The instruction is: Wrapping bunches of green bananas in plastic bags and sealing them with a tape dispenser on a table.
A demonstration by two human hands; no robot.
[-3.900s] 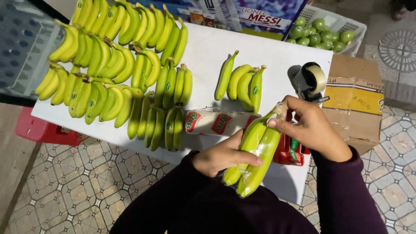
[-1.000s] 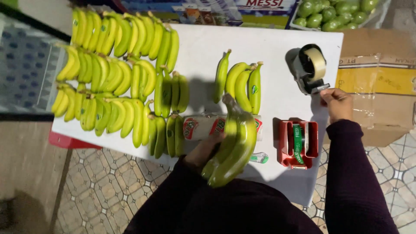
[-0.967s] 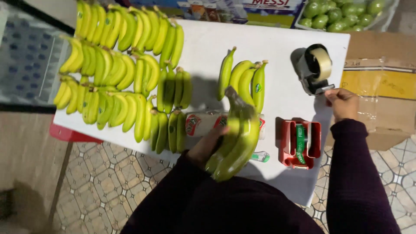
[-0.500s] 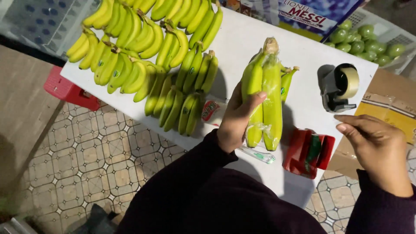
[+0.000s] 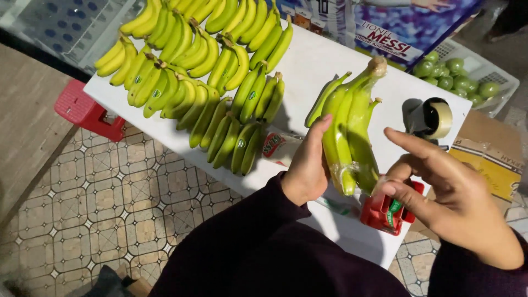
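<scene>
A white table stands on a patterned tile floor, with a red stool beneath and a cardboard box beside it.

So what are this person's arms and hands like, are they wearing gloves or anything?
No gloves: the left hand and right hand are both bare, with no rings or watch in sight. Both arms are covered to the wrist by long, dark purple sleeves of soft, plain fabric, without visible markings.

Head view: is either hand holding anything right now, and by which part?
The left hand holds a bunch of green bananas upright, gripping its lower half from the side. The right hand is open beside it, holding nothing.
</scene>
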